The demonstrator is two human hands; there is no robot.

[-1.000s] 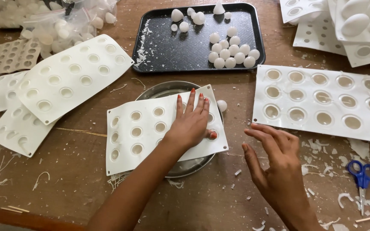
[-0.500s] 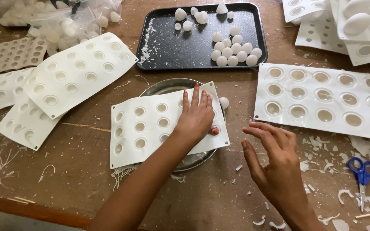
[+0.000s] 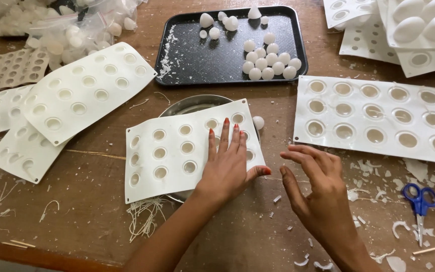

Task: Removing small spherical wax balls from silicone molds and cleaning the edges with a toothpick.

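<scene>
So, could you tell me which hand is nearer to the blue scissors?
The right hand: it hovers just left of the blue scissors. The left hand lies farther left, flat on the white mould.

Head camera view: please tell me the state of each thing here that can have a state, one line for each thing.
Left hand: flat, palm down on the centre mould.
Right hand: open, holds nothing.
Centre mould: lies over the metal bowl, its visible cavities empty.
Metal bowl: mostly covered.
Black tray: holds white balls.
Blue scissors: closed, lying flat.
</scene>
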